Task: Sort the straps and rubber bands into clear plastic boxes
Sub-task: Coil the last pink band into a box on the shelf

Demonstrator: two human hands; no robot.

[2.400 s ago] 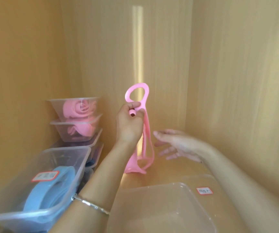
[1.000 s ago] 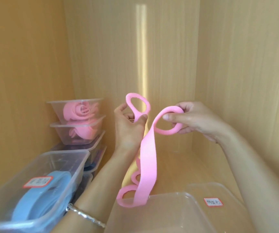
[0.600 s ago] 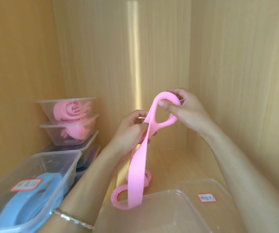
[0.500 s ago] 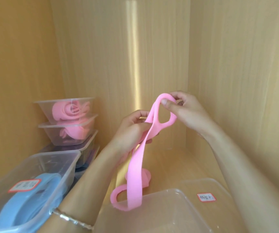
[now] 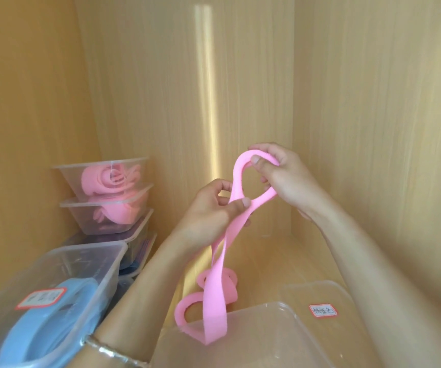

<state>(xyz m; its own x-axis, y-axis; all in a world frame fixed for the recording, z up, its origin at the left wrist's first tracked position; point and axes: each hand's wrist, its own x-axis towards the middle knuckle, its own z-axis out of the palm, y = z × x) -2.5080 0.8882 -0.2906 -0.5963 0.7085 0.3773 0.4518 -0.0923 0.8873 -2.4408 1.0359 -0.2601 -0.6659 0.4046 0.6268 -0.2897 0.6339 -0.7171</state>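
The wooden cabinet (image 5: 161, 102) closes in on the left, far and right sides, so the only free room is the shelf floor (image 5: 280, 256) in the middle and the air above it. At the near edge an open clear plastic box (image 5: 254, 349) stands empty, with its labelled lid (image 5: 352, 293) just to the right. On the left a larger clear box (image 5: 81, 264) holds a blue band (image 5: 41, 328), and beyond it a stack of small tubs (image 5: 108, 208) carries rolled pink straps. The pink strap (image 5: 215, 301) hangs in a long fold from both hands, its low end reaching over the empty box's far rim. The left hand (image 5: 208, 211) pinches the strap's neck under the top loop, and the right hand (image 5: 285, 179) curls its fingers round that loop. I judge it is held high so the length can be gathered before it goes in
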